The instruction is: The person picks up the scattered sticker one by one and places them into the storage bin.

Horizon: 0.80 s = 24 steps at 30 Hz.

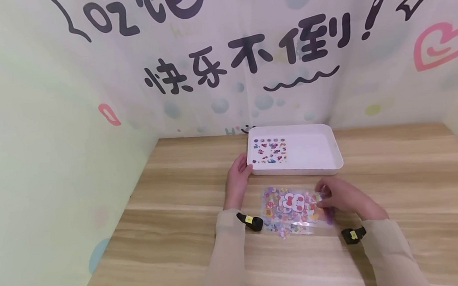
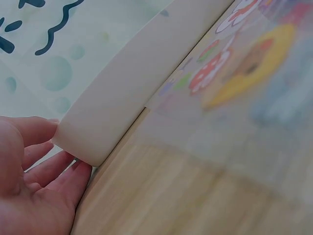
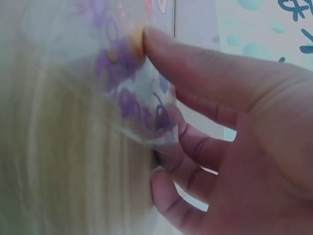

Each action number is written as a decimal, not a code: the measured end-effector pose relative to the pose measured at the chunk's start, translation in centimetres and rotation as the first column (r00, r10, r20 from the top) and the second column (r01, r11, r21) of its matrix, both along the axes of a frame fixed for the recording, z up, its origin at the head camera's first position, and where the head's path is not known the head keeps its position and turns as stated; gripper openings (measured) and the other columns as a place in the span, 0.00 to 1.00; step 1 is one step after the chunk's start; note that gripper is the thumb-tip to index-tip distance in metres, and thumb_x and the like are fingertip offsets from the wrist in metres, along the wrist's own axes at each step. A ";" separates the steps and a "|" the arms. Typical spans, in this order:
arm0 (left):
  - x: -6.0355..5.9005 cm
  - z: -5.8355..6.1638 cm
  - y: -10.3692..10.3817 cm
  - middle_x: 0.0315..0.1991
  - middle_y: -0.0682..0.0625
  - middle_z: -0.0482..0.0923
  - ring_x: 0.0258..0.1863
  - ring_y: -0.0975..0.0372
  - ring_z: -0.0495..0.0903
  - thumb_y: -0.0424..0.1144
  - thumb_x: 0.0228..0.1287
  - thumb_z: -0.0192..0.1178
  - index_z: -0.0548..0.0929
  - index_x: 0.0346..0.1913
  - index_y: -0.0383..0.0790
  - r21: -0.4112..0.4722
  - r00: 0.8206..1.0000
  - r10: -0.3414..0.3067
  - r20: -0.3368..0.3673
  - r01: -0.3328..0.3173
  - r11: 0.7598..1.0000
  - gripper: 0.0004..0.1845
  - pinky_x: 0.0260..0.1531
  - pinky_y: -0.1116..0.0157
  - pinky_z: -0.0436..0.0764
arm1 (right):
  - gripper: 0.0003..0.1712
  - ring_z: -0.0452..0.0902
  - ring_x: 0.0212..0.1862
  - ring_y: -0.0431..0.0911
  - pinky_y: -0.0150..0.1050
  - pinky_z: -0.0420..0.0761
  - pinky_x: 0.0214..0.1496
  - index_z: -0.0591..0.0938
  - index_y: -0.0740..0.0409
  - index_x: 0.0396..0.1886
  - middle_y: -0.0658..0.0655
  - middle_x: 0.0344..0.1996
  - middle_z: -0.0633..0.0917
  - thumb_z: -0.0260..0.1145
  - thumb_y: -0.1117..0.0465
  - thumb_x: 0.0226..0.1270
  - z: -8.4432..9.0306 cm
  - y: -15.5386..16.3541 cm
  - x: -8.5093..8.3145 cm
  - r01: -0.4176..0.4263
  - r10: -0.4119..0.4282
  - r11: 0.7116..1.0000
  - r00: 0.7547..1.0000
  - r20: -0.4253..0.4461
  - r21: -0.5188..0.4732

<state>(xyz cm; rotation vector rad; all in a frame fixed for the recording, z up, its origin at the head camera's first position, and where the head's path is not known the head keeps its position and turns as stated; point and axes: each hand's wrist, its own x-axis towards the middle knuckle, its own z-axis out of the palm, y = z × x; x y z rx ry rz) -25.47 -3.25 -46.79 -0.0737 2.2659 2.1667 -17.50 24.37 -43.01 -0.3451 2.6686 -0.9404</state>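
- Currently, one small sticker sheet point(image 1: 270, 150) lies flat in the left half of the white tray point(image 1: 326, 167); the right half of the tray floor shows nothing on it.
- A larger clear sticker sheet point(image 1: 293, 207) lies on the wooden table point(image 1: 395, 184), just in front of the tray and outside it.
- The left hand point(image 1: 238, 177) rests against the tray's near left corner. The left wrist view shows the thumb on one side of the corner and the fingers point(image 2: 58, 178) below it, loosely curved around the corner.
- The right hand point(image 1: 342, 197) pinches the right edge of the clear sticker sheet; the right wrist view shows the thumb on top and the fingers point(image 3: 195, 147) beneath, with the edge lifted off the table.
- Judged status: one sheet is placed in the tray; the clear sheet is gripped but not yet moved off the table.
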 end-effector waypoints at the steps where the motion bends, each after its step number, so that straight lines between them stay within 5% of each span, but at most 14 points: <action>1: 0.1 0.0 0.0 0.60 0.56 0.66 0.57 0.64 0.66 0.38 0.62 0.54 0.64 0.63 0.53 0.000 1.000 -0.001 0.004 0.001 1.000 0.26 0.54 0.68 0.70 | 0.18 0.72 0.28 0.44 0.37 0.74 0.32 0.74 0.63 0.41 0.54 0.27 0.76 0.69 0.63 0.50 -0.1 0.1 0.0 -0.001 0.001 1.000 1.000 0.010 -0.015; 8: 0.2 0.0 0.0 0.61 0.57 0.65 0.57 0.66 0.66 0.39 0.62 0.54 0.63 0.64 0.51 -0.008 1.000 0.000 0.018 0.000 1.000 0.27 0.53 0.69 0.70 | 0.15 0.71 0.34 0.47 0.39 0.75 0.35 0.75 0.60 0.44 0.55 0.32 0.77 0.61 0.69 0.55 -0.2 1.0 0.3 -0.011 0.012 0.999 1.000 0.018 -0.053; 17: 0.0 0.2 -0.1 0.60 0.57 0.66 0.57 0.65 0.66 0.41 0.62 0.54 0.63 0.64 0.52 -0.005 1.000 -0.001 -0.010 0.001 1.000 0.26 0.54 0.68 0.70 | 0.16 0.71 0.35 0.46 0.39 0.74 0.36 0.77 0.56 0.45 0.53 0.33 0.78 0.63 0.56 0.58 0.2 1.5 -0.3 0.022 -0.022 1.000 1.000 0.013 0.004; 24: 0.1 0.1 -0.1 0.60 0.57 0.65 0.58 0.65 0.66 0.39 0.62 0.54 0.63 0.64 0.53 0.008 1.000 -0.004 0.009 0.004 1.000 0.26 0.54 0.68 0.70 | 0.12 0.71 0.33 0.45 0.37 0.72 0.34 0.79 0.55 0.34 0.50 0.29 0.78 0.64 0.51 0.57 -0.3 1.9 -0.4 0.038 -0.038 0.999 0.999 -0.013 0.007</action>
